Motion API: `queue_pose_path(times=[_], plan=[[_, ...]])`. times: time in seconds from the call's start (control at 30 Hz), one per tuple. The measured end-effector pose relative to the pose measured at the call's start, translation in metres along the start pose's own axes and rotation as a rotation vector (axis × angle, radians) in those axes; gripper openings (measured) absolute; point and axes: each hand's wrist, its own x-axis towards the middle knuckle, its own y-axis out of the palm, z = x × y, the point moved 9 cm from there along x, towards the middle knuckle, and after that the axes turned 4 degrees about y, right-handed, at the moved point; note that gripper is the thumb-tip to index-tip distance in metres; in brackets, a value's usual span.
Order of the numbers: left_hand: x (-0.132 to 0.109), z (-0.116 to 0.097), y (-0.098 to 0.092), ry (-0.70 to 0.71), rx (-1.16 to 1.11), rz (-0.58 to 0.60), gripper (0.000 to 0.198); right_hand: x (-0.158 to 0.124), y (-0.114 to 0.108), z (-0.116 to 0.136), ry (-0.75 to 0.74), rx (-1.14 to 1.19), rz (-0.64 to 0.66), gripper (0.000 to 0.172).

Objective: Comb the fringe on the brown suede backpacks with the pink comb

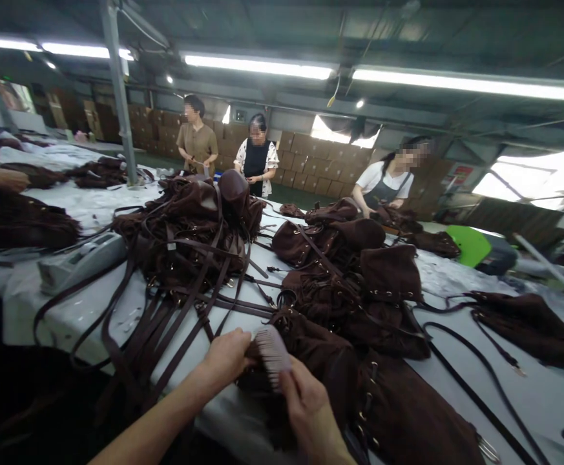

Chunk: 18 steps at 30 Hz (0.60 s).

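Near the bottom centre, my right hand [305, 394] is closed on a pale comb [272, 352], its teeth toward the left. My left hand [228, 355] is closed just left of the comb, pinching dark brown material at the edge of a brown bag [315, 349]. Dark fringe hangs below the comb, partly hidden by my right hand. Another brown bag [412, 413] with metal eyelets lies at the lower right, beside my right hand.
A large heap of brown bags [189, 226] with trailing straps [121, 329] covers the white table [485, 387] at left centre. More bags [388, 271] lie right of centre. Several people stand around the tables; one person's hand [8, 179] shows at far left. A metal post [119, 97] rises behind.
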Motion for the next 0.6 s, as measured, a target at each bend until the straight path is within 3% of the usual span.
queue_pose_path(times=[0.07, 0.17, 0.27, 0.4, 0.5, 0.6], plan=[[-0.013, 0.008, 0.003, 0.001, -0.119, 0.014, 0.012, -0.002, -0.020, -0.028, 0.143, 0.035, -0.057, 0.045], [-0.036, 0.010, 0.024, 0.007, -0.513, 0.112, 0.017, -0.017, -0.029, -0.053, 0.267, 0.113, -0.033, 0.046], [-0.058, 0.004, 0.049, -0.044, -0.857, 0.236, 0.023, -0.030, -0.028, -0.059, 0.322, 0.243, -0.034, 0.045], [-0.084, -0.005, 0.077, -0.154, -1.105, 0.408, 0.039, -0.038, -0.023, -0.065, 0.452, 0.468, -0.047, 0.048], [-0.095, -0.015, 0.086, -0.127, -1.229, 0.461, 0.046, -0.044, -0.017, -0.068, 0.546, 0.598, -0.009, 0.049], [-0.102, -0.018, 0.092, -0.101, -1.251, 0.446, 0.050, -0.047, -0.013, -0.063, 0.517, 0.520, 0.064, 0.049]])
